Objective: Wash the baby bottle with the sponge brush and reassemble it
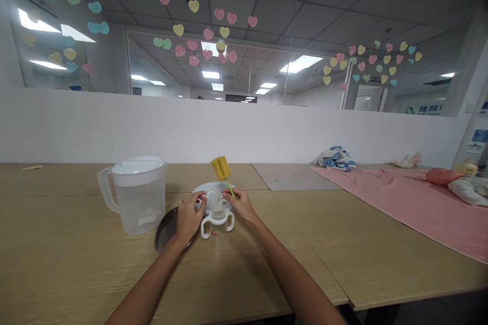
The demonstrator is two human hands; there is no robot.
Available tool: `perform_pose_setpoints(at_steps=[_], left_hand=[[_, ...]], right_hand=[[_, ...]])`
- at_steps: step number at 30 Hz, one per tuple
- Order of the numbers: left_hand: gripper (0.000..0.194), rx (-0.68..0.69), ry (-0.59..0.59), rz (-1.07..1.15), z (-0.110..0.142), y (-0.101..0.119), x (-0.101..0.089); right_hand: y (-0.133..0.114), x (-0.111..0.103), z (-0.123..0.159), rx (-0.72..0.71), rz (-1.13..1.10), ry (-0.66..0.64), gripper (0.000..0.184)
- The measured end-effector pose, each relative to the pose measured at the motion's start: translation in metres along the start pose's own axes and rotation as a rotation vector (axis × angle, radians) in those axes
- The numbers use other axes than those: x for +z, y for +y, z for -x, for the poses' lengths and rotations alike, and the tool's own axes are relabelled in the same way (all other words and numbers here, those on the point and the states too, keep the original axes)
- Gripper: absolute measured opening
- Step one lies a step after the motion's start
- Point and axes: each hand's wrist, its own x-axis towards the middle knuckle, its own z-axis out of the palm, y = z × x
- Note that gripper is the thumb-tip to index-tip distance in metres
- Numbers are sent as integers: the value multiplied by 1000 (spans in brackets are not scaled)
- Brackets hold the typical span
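My right hand grips the thin green handle of a yellow sponge bottle brush, whose head points up and away from me. My left hand has its fingers against a clear silicone teat, held over a white plate. Just in front of the plate stands a clear baby bottle with a white two-handled collar. A dark round metal lid lies under the heel of my left hand. To its left stands a clear plastic pitcher with a white lid, holding water.
The light wood table runs across the view, with a low white partition behind it. On the right lie a grey mat, a pink towel, a blue-and-white cloth bundle and a pink-and-white soft object.
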Motion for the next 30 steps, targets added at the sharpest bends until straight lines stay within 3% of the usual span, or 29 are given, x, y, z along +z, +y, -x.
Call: perform_pose_setpoints(at_steps=[6, 13, 20, 30], left_hand=[[34, 32, -109, -95, -5, 3, 0], [30, -11, -154, -25, -11, 0, 8], [26, -11, -174, 67, -11, 4, 9], [21, 47, -227, -141, -7, 3, -1]], right_hand=[[-6, 5, 0, 49, -99, 50, 37], [-1, 7, -1, 14, -4, 184, 39], [-1, 8, 2, -33, 76, 104, 33], [-9, 8, 5, -50, 165, 119, 36]])
